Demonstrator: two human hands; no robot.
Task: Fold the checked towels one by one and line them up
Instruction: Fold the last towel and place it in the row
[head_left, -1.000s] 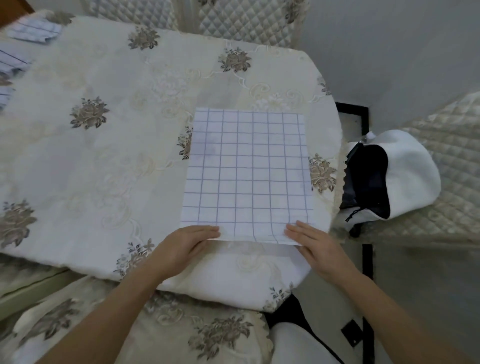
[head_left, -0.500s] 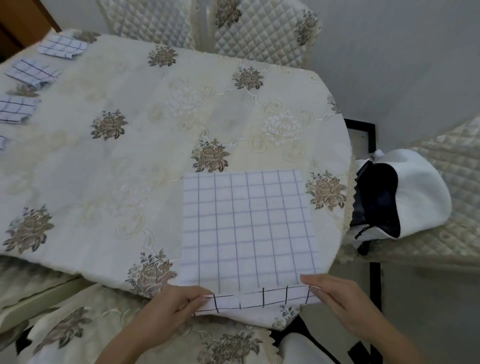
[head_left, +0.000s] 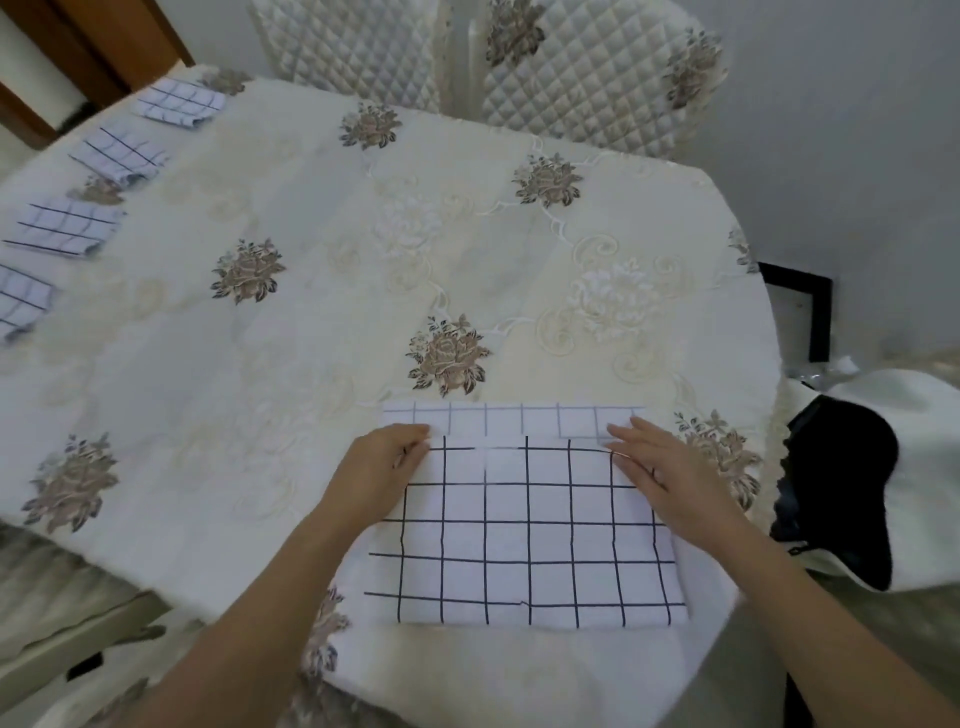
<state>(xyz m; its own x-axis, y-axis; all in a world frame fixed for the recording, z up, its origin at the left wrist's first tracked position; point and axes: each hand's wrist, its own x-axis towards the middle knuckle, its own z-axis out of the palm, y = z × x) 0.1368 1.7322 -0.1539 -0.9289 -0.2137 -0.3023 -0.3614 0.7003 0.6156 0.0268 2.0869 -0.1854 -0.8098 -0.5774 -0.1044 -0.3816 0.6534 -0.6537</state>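
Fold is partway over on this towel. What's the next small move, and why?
Probably carry the folded edge on to the far edge of the towel, then press flat. A strip of the lower layer shows uncovered beyond it, and the left hand and right hand are at its two corners.
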